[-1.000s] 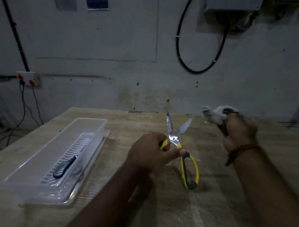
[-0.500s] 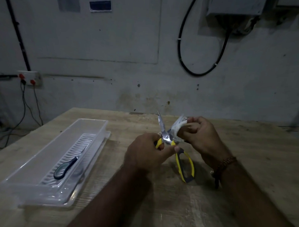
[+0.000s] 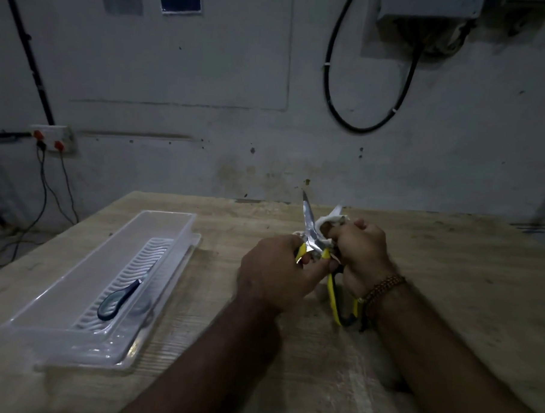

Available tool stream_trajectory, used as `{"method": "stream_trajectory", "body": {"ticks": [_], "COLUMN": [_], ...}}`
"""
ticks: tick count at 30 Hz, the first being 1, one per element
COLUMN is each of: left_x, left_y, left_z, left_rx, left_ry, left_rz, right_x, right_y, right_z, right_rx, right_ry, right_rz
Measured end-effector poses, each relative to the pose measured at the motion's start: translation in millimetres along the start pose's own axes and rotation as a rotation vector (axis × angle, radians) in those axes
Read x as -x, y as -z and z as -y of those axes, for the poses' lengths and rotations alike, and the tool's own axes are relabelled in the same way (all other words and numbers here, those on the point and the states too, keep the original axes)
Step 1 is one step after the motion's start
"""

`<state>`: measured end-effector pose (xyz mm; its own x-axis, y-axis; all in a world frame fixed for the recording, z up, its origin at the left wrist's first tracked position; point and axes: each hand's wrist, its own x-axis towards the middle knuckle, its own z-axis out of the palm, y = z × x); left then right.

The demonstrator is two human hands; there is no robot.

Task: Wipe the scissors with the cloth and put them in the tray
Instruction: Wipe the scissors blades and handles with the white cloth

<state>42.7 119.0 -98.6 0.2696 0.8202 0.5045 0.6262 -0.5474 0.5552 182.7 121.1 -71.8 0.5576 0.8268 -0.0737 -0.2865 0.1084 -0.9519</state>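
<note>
1. The scissors are held above the table, blades up and spread. The left hand is clamped on the upper yellow handle near the pivot; the lower handle hangs free below the right wrist.
2. The cloth is bunched in the right hand, whose fingers are closed around it and pressed against the right-hand blade, which is mostly hidden by the cloth.
3. Risk: a cut is judged possible. The cloth looks thin and bunched unevenly, so fingers could be drawn along a bare edge if the wad shifts.
4. Risk: the free handle could swing and the blades could snap together on the cloth or fingers, since only one handle is seen to be restrained.
5. Risk: the bare left blade points up with its tip exposed; a slip of the left grip could tip it toward the right hand.
6. Risk: the scene is dim, so missed dirt on the blades is considered likely.
7. The tray lies well apart to the left, at the table's left edge. A dark-handled item already lies in it; the scissors could land on it if placed carelessly. The transfer is not yet begun.
</note>
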Motion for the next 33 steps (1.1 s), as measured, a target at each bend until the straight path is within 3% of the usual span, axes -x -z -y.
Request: {"method": "stream_trajectory", "body": {"ticks": [14, 33], "left_x": [2, 2], "left_y": [-3, -6], "left_z": [-6, -9], "left_rx": [-0.031, -0.109], "left_ry": [-0.028, -0.028], "left_rz": [-0.023, -0.016], "right_x": [-6, -25], "right_y": [-1, 1], "right_z": [7, 11], "right_rx": [-0.117, -0.122], "right_ry": [-0.068, 0.011], "right_rz": [-0.072, -0.158]}}
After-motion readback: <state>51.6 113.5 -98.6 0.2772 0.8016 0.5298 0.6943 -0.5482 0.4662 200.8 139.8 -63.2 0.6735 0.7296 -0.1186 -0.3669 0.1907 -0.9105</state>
